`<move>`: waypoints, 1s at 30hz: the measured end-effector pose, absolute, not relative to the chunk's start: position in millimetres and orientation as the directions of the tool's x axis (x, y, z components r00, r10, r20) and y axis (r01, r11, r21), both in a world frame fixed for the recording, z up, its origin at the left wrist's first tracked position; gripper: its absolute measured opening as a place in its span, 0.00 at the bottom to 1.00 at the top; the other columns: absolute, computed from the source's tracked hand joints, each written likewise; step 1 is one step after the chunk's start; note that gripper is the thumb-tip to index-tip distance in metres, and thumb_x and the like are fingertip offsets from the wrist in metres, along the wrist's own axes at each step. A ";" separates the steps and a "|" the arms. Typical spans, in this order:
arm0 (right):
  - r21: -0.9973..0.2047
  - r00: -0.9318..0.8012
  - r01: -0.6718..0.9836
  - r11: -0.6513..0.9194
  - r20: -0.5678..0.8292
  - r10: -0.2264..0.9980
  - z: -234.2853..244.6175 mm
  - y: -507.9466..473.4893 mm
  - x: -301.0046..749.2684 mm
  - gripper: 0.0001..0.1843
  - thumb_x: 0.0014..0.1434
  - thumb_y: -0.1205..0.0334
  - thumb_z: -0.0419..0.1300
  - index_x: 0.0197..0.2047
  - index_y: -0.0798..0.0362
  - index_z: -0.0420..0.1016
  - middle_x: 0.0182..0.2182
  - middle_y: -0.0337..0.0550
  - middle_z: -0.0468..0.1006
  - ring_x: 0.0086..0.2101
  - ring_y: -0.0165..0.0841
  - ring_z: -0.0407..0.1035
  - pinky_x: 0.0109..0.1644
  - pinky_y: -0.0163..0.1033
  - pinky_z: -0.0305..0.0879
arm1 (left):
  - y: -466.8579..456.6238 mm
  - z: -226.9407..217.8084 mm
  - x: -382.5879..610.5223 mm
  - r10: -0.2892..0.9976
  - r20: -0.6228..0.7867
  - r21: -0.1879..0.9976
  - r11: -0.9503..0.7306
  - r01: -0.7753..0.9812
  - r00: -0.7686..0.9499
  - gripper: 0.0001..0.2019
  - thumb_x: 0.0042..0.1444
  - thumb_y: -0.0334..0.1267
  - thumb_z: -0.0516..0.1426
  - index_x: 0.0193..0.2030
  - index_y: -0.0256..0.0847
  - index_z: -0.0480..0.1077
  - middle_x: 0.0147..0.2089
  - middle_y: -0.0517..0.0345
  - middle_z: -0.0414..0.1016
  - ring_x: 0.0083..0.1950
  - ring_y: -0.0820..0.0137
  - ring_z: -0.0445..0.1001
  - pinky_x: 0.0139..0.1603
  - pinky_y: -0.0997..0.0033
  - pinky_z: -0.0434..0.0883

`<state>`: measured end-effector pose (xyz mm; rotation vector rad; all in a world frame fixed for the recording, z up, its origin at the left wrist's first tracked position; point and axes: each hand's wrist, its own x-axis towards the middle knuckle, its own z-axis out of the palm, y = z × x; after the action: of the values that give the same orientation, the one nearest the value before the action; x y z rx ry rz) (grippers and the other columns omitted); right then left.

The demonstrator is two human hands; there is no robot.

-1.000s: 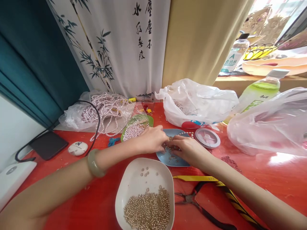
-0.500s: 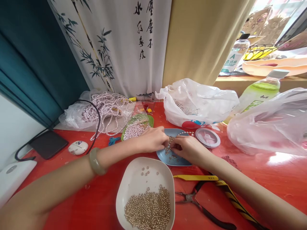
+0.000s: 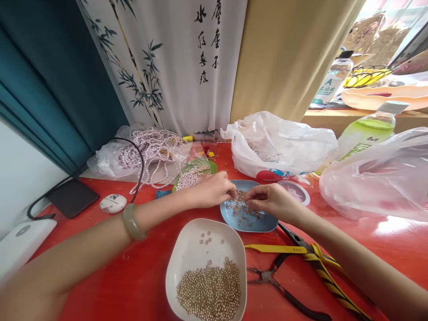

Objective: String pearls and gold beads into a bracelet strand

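My left hand and my right hand meet over a small blue dish that holds several tiny gold metal pieces. Both hands pinch with fingertips close together just above the pile; what each pinches is too small to name. A green bangle sits on my left wrist. In front of the blue dish stands a white dish with a heap of golden pearls in its near half.
Black pliers and yellow-black handled pliers lie right of the white dish. A thread spool, plastic bags, pearl strands, a green dish of pearls, a green bottle, a phone and a cable lie on the red table.
The view shifted slightly. My hands lifted a little off the blue dish and drew apart, still pinching; more of the gold pieces now show between them.
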<state>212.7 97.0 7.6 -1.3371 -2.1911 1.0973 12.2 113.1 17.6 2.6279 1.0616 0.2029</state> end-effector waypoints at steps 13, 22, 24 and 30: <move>-0.914 -0.276 0.274 -0.299 -0.372 0.886 18.9 93.6 205.0 0.07 0.42 0.62 0.63 0.27 0.57 0.75 0.16 0.36 0.70 0.17 0.22 0.61 0.19 0.28 0.58 | 95.7 24.6 22.1 0.813 0.013 0.765 -0.383 0.518 0.582 0.09 0.47 0.28 0.55 0.38 0.36 0.68 0.33 0.55 0.75 0.35 0.72 0.73 0.37 0.72 0.69; -0.922 -0.468 0.378 -0.087 -0.271 0.841 26.9 66.0 184.7 0.05 0.46 0.63 0.60 0.26 0.56 0.74 0.18 0.37 0.71 0.19 0.24 0.63 0.21 0.29 0.60 | 99.6 20.3 7.8 0.840 0.047 0.810 -0.348 0.471 0.540 0.06 0.48 0.31 0.56 0.34 0.35 0.68 0.34 0.55 0.75 0.35 0.72 0.73 0.38 0.71 0.69; -0.894 -0.553 0.444 0.067 -0.214 0.805 27.0 57.1 178.6 0.06 0.49 0.64 0.57 0.26 0.56 0.74 0.19 0.38 0.73 0.21 0.25 0.65 0.24 0.30 0.61 | 99.7 19.6 3.2 0.847 0.048 0.791 -0.356 0.498 0.529 0.06 0.48 0.33 0.55 0.34 0.36 0.69 0.33 0.56 0.75 0.35 0.72 0.72 0.38 0.71 0.68; -0.828 -0.540 0.514 0.224 -0.110 0.834 26.5 60.2 183.5 0.08 0.52 0.65 0.54 0.32 0.55 0.75 0.25 0.38 0.76 0.24 0.27 0.69 0.28 0.31 0.64 | 95.1 25.1 -1.1 0.800 0.086 0.613 -0.512 0.602 0.593 0.07 0.50 0.34 0.54 0.33 0.39 0.72 0.33 0.58 0.74 0.35 0.72 0.70 0.39 0.71 0.65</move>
<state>183.5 60.2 26.5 -1.2507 -2.1461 1.2351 -1.1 95.1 25.1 2.2888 1.1103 0.4919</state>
